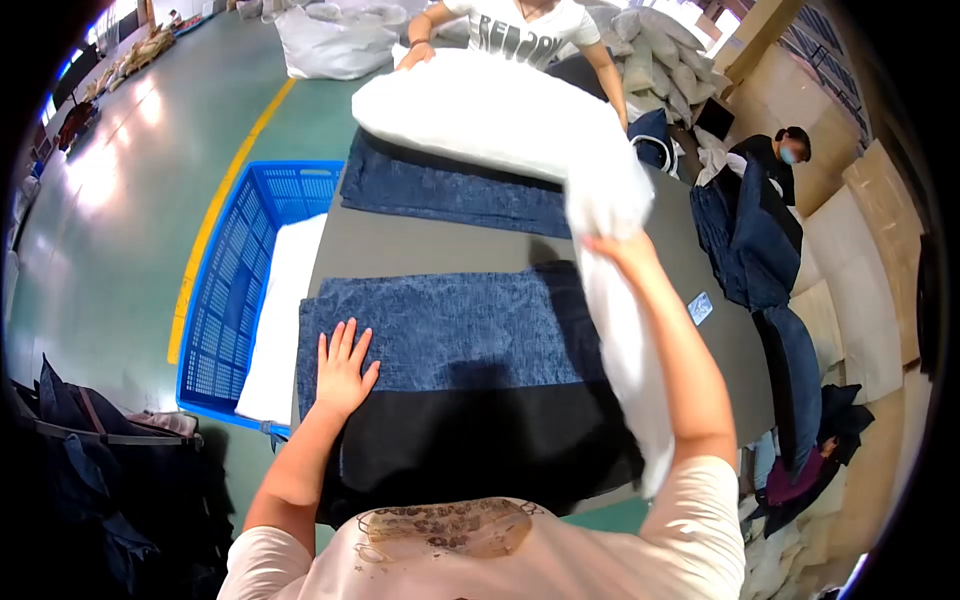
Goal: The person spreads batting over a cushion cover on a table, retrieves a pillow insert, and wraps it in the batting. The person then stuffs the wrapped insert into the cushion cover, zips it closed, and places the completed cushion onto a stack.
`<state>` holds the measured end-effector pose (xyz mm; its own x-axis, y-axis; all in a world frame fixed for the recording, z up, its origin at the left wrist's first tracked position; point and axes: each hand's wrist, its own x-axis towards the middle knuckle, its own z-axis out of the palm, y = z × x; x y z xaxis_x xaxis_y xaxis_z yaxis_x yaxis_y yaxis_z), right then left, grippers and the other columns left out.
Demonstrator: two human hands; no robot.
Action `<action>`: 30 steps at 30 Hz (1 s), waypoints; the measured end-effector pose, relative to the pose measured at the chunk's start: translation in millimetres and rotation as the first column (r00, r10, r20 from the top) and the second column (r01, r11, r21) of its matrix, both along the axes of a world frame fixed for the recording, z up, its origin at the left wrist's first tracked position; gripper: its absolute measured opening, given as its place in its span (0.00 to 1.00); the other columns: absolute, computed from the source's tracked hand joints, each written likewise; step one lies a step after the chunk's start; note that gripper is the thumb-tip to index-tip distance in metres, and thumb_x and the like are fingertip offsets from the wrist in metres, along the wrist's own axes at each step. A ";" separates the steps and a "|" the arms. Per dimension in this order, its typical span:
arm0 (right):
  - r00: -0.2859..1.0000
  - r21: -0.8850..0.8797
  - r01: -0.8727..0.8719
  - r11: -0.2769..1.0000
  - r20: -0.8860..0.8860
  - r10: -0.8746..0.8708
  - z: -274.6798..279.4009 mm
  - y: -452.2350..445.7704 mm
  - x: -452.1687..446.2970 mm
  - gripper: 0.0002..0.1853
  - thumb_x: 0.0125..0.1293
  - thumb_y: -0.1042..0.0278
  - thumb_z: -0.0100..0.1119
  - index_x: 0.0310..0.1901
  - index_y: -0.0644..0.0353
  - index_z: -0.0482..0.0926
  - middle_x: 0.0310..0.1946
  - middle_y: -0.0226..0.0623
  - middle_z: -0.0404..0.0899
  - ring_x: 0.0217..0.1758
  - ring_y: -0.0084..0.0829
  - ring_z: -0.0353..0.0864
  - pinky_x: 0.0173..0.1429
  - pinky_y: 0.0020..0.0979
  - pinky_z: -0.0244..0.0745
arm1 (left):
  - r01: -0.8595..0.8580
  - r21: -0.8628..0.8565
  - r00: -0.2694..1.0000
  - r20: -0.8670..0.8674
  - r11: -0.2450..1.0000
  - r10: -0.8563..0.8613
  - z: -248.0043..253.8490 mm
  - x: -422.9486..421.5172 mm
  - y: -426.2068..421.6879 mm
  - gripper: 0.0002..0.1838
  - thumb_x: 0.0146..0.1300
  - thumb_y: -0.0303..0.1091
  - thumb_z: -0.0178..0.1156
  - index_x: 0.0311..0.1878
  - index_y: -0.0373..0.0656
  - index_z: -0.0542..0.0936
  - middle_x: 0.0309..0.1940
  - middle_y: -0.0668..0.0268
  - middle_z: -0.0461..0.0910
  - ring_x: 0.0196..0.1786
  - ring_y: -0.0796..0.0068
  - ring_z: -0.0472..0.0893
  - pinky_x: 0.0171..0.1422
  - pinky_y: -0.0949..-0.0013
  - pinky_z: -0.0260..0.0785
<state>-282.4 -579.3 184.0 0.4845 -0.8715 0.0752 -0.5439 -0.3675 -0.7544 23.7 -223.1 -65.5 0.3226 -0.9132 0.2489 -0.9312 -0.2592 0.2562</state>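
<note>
My left hand lies flat with fingers spread on a blue and black fabric piece laid out on the grey table. My right hand is closed around a long, soft white pillow-like insert. This insert bends at my grip, and a thinner part hangs down past my forearm over the fabric's right edge. Across the table, a co-worker's hand rests at the insert's far left end. Beneath the insert lies a second blue fabric piece, partly covered.
A blue plastic crate holding something white stands left of the table. A small printed card lies on the table's right. Dark blue fabric hangs at the right edge, near another person. White sacks stand behind.
</note>
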 end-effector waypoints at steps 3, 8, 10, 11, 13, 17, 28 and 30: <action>0.923 -0.430 0.187 0.883 -0.230 -0.307 -77.4 -48.3 54.4 0.71 0.40 0.35 0.80 0.79 0.61 0.46 0.69 0.58 0.69 0.72 0.50 0.70 0.72 0.40 0.66 | -0.004 -0.019 0.999 -0.048 1.000 0.003 5.4 0.6 -4.3 0.32 0.65 0.47 0.60 0.72 0.49 0.71 0.78 0.57 0.57 0.80 0.55 0.55 0.82 0.43 0.39; 0.930 -0.331 -0.091 0.939 -0.366 -0.039 -154.6 -18.1 33.4 0.64 0.45 0.32 0.74 0.76 0.64 0.55 0.75 0.57 0.57 0.80 0.52 0.55 0.78 0.54 0.53 | 0.023 -0.029 1.000 -0.016 0.999 -0.023 -4.2 9.2 -9.9 0.32 0.64 0.47 0.61 0.71 0.49 0.71 0.77 0.56 0.60 0.79 0.53 0.57 0.81 0.41 0.42; 0.891 -0.380 -0.089 0.921 -0.443 -0.097 -154.0 34.6 -7.4 0.48 0.55 0.41 0.71 0.70 0.66 0.67 0.73 0.54 0.64 0.77 0.54 0.59 0.76 0.52 0.56 | 0.034 -0.019 0.999 -0.002 0.999 -0.034 3.1 7.4 -10.9 0.32 0.65 0.45 0.60 0.72 0.49 0.71 0.77 0.56 0.60 0.79 0.53 0.57 0.81 0.42 0.42; 0.917 -0.394 -0.039 0.918 -0.379 -0.124 -155.6 57.3 -28.4 0.42 0.58 0.44 0.70 0.67 0.66 0.71 0.72 0.53 0.65 0.77 0.54 0.60 0.75 0.52 0.57 | 0.032 -0.022 0.999 -0.003 0.999 -0.032 5.0 5.8 -12.3 0.32 0.65 0.44 0.60 0.72 0.48 0.70 0.77 0.56 0.60 0.79 0.54 0.58 0.82 0.44 0.41; 0.925 -0.467 -0.045 0.883 -0.353 -0.140 -155.3 107.9 -61.2 0.31 0.60 0.53 0.71 0.59 0.66 0.78 0.69 0.53 0.69 0.75 0.55 0.61 0.74 0.52 0.59 | 0.023 0.002 1.000 -0.008 1.000 -0.023 7.7 2.3 -15.3 0.31 0.66 0.43 0.59 0.72 0.48 0.70 0.77 0.57 0.60 0.79 0.54 0.57 0.82 0.44 0.41; 0.912 -0.464 -0.033 0.885 -0.376 -0.162 -144.9 181.6 -87.6 0.22 0.55 0.62 0.75 0.49 0.62 0.83 0.64 0.48 0.73 0.71 0.54 0.66 0.70 0.48 0.63 | 0.029 0.024 1.000 0.002 0.999 -0.030 4.6 4.3 -18.9 0.32 0.64 0.45 0.60 0.72 0.49 0.70 0.77 0.57 0.60 0.79 0.53 0.57 0.81 0.41 0.41; 0.925 0.472 0.141 0.870 0.251 -0.286 -104.2 181.0 -88.9 0.05 0.69 0.68 0.61 0.35 0.57 0.83 0.24 0.16 0.73 0.25 0.10 0.65 0.26 0.19 0.58 | -0.018 -0.004 0.997 -0.078 1.000 0.018 -31.0 15.2 -22.4 0.32 0.62 0.43 0.64 0.70 0.50 0.71 0.74 0.54 0.64 0.76 0.52 0.61 0.80 0.41 0.45; 0.862 0.676 -0.102 0.730 0.425 -0.274 -85.5 176.4 -93.3 0.07 0.70 0.65 0.59 0.41 0.57 0.83 0.25 0.20 0.76 0.26 0.13 0.70 0.28 0.21 0.63 | 0.083 -0.083 0.938 -0.331 0.993 -0.105 -17.1 -9.2 -37.4 0.31 0.64 0.42 0.64 0.69 0.48 0.71 0.68 0.53 0.71 0.70 0.52 0.70 0.76 0.46 0.56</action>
